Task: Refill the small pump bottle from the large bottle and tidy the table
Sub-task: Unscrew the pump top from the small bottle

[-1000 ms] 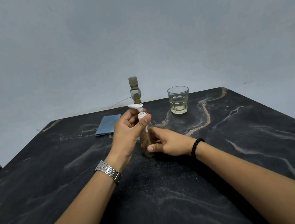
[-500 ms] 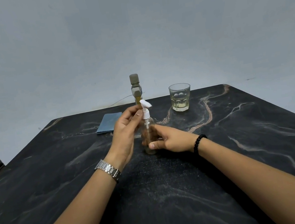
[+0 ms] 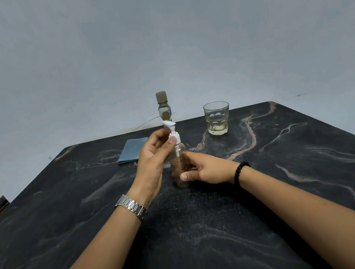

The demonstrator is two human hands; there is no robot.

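The right hand (image 3: 208,168) holds the small bottle (image 3: 180,168) standing on the table (image 3: 92,214). The left hand (image 3: 152,158) pinches its white pump top (image 3: 174,137). The big bottle (image 3: 163,106) stands just behind the left hand's fingers, with a glass (image 3: 217,120) behind the right hand.

small pump bottle (image 3: 180,168) before large bottle (image 3: 163,106) — cloth (image 3: 132,149) left, glass (image 3: 217,118) right

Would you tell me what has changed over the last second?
The left hand has turned the white pump head; its nozzle now points left. The right hand keeps gripping the small pump bottle. Large bottle, glass and cloth stayed put.
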